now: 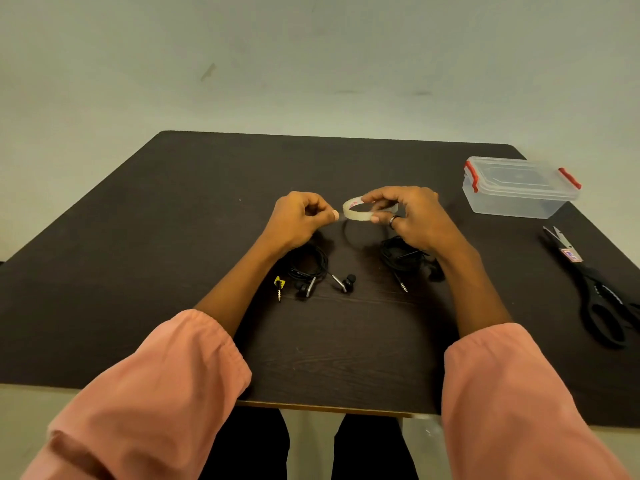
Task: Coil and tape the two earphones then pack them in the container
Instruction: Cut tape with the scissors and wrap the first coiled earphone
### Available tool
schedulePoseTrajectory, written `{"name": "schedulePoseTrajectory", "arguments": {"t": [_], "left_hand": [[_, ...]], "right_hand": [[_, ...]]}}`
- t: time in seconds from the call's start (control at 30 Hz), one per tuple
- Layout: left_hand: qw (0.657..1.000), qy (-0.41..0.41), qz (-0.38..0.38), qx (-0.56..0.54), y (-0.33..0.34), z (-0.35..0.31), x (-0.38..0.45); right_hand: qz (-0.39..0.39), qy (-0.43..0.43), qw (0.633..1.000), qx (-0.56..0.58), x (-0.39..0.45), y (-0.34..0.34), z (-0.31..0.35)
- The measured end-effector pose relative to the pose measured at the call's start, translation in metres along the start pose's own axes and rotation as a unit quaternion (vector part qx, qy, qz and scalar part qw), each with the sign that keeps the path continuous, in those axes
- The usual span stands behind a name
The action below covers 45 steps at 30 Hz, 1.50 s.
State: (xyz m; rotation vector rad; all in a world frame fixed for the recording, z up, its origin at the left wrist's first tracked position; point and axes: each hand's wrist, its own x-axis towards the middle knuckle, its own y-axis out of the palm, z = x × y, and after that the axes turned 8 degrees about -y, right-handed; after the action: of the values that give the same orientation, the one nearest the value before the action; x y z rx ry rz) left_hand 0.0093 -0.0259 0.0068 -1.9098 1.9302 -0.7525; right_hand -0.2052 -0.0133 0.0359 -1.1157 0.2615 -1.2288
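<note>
Two black earphones lie coiled on a dark wood-grain table [138, 271], side by side near its middle. The left earphone [313, 271] is a loose coil with both earbuds and a yellow-tagged plug spilling toward the near edge. The right earphone [401, 256] is a tighter bundle, partly hidden under a wrist, its plug pointing near. Just beyond them, both hands hold a thin roll of clear tape [360, 211] above the table. The right hand [412, 220], wearing a dark ring, grips the roll, fingers over its top and thumb beneath. The left hand [299, 218] is curled closed, thumb and forefinger pinching the tape's loose end at the roll's left side. Both forearms reach out from pink sleeves. A clear lidded container [519, 187] with red clasps sits at the far right; black scissors [595, 289] lie nearer on the right.
</note>
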Motion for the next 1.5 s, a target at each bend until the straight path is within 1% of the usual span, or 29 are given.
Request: {"name": "schedulePoseTrajectory", "arguments": {"t": [0.1,0.17,0.27,0.33,0.43,0.5,0.77,0.87,0.97,1.03,1.13,1.27,1.33,1.4,1.5], "left_hand": [[0.999,-0.017,0.042,0.021,0.002,-0.004,0.003],[0.997,-0.022,0.053,0.047,0.005,-0.008,0.004],[0.996,-0.040,0.055,0.058,0.005,-0.012,0.009],[0.994,-0.048,0.074,0.059,0.003,-0.012,0.013],[0.993,-0.054,0.090,0.058,0.002,-0.013,0.017],[0.992,-0.051,0.094,0.065,0.004,-0.014,0.018],[0.991,-0.026,0.071,0.111,0.011,-0.019,0.018],[0.990,-0.015,0.057,0.129,0.014,-0.024,0.018],[0.989,-0.010,0.049,0.136,0.017,-0.028,0.017],[0.987,-0.002,0.043,0.154,0.018,-0.031,0.015],[0.979,0.018,0.009,0.204,0.019,-0.037,0.010],[0.967,0.060,-0.039,0.243,0.028,-0.050,-0.001],[0.972,0.059,-0.045,0.225,0.034,-0.053,-0.005],[0.979,0.042,-0.047,0.193,0.039,-0.053,-0.009],[0.986,0.027,-0.057,0.157,0.043,-0.052,-0.013]], "right_hand": [[0.027,0.005,0.999,-0.039,-0.001,-0.006,-0.008],[0.040,0.019,0.996,-0.076,-0.002,-0.011,-0.017],[0.024,0.072,0.992,-0.099,-0.008,-0.023,-0.036],[0.027,0.097,0.990,-0.097,-0.017,-0.035,-0.050],[0.055,0.129,0.989,-0.043,-0.031,-0.046,-0.063],[0.069,0.143,0.987,-0.028,-0.036,-0.048,-0.064],[0.059,0.155,0.984,-0.058,-0.036,-0.040,-0.058],[0.033,0.152,0.986,-0.051,-0.041,-0.042,-0.051],[-0.036,0.151,0.987,-0.053,-0.052,-0.051,-0.042],[-0.080,0.175,0.980,-0.047,-0.068,-0.060,-0.035],[-0.139,0.237,0.959,-0.069,-0.097,-0.068,-0.031],[-0.212,0.322,0.914,-0.127,-0.136,-0.078,-0.026],[-0.207,0.375,0.880,-0.207,-0.151,-0.082,-0.024],[-0.175,0.425,0.845,-0.272,-0.165,-0.080,-0.020],[-0.130,0.483,0.815,-0.292,-0.179,-0.072,-0.015]]}}
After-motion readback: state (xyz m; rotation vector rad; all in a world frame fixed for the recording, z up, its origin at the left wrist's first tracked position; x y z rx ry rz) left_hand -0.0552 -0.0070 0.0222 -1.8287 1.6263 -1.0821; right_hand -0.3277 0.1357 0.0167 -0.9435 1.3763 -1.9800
